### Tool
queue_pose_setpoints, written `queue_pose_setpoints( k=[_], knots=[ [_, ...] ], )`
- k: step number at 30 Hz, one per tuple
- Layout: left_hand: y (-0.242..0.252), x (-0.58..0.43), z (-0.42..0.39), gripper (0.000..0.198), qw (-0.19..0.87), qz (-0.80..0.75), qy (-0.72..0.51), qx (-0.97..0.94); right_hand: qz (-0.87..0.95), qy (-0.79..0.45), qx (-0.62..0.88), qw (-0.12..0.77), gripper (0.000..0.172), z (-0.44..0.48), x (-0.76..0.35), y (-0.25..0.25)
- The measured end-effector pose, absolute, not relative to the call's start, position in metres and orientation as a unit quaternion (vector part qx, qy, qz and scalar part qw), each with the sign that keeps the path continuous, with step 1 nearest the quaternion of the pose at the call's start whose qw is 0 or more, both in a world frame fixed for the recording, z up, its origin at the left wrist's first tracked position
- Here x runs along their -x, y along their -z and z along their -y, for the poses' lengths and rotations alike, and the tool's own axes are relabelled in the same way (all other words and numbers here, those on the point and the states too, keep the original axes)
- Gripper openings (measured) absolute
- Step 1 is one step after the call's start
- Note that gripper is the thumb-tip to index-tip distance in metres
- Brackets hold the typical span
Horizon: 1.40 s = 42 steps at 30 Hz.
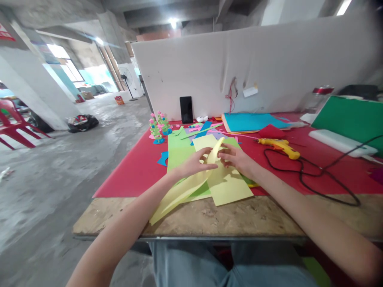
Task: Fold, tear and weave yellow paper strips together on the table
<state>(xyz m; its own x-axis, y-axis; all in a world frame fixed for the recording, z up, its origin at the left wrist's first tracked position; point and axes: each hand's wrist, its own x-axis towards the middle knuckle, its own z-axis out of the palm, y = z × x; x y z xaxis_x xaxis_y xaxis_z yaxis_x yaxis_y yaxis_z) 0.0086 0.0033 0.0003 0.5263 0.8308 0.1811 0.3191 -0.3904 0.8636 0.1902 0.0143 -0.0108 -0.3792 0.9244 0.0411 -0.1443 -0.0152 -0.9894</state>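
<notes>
A long pale yellow sheet of paper [185,186] is bent upward, its near end hanging over the table edge. My left hand [196,162] has its thumb on the near side of this sheet and its fingers behind it. To the right of the raised end, my right hand [235,156] has half-curled fingers, slightly apart, close to the paper; whether they touch it is unclear. Beneath lie another yellow sheet [230,188] and light green paper [179,151].
Small paper trees [156,131] stand at the back left. Behind are paper scraps [205,127], a black phone [186,109] and blue sheets [254,121]. On the right lie a yellow glue gun [281,147] with a looping black cord [305,173], a white case [341,142] and a green board [353,119].
</notes>
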Motion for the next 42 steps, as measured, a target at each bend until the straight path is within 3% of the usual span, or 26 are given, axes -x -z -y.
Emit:
queue_pose_setpoints(
  k=[12, 18, 29, 35, 42],
  knots=[
    [0.005, -0.015, -0.002, 0.052, 0.515, -0.332, -0.357, -0.705, 0.596, -0.598, 0.365, 0.392, 0.047, -0.006, -0.180, 0.018],
    [-0.001, -0.012, 0.000, 0.050, 0.562, -0.336, -0.356, -0.666, 0.591, -0.599, 0.349, 0.412, 0.047, -0.007, -0.179, 0.014],
    [0.002, -0.004, -0.010, 0.030, 0.648, -0.371, -0.428, -0.509, 0.512, -0.610, 0.395, 0.458, 0.015, -0.018, -0.188, 0.024],
    [0.000, -0.004, -0.007, 0.025, 0.670, -0.388, -0.431, -0.464, 0.469, -0.646, 0.379, 0.469, 0.013, -0.017, -0.190, 0.019],
    [0.000, -0.007, -0.006, 0.033, 0.696, -0.371, -0.426, -0.443, 0.445, -0.710, 0.327, 0.438, 0.014, -0.006, -0.184, 0.013]
  ],
)
